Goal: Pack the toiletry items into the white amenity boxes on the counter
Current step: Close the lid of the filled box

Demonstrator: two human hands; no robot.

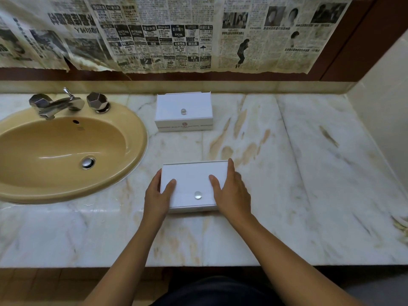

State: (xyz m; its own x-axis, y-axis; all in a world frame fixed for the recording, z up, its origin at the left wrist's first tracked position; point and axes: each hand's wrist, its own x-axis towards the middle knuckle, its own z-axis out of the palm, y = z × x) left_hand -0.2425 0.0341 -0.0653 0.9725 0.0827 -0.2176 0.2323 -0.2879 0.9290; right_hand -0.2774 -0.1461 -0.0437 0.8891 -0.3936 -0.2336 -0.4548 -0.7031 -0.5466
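Nearest the camera, at 6 o'clock, I see the person's dark-clothed lap below the front edge of the desk [287, 173], a pale marble slab with tan veining. Both bare forearms reach up from there to the near white box [194, 184], which sits on the desk just ahead of centre. Its lid is on, with a small clear knob [197, 195] toward the near edge, so I cannot tell what it holds. The left hand [157, 197] grips the box's side at 9 o'clock: thumb lying on the lid, fingers wrapped down the wall. The right hand [231, 191] grips the side at 3 o'clock in the same way, thumb on the lid and fingers along the right wall up to the far corner. The two hands are apart, with the box clamped between them.

At 12 o'clock from this box, well apart and close to the back ledge, stands the far white box [183, 111], also lidded, with a clear knob on top and a red emblem with printed lines on its front wall; contents hidden. No loose toiletry item shows on the desk.

At 9 to 10 o'clock lies a tan oval sink [132, 138] with a chrome faucet [57, 104] and two faceted handles. Newspaper sheets [176, 34] cover the wall at 12 o'clock.
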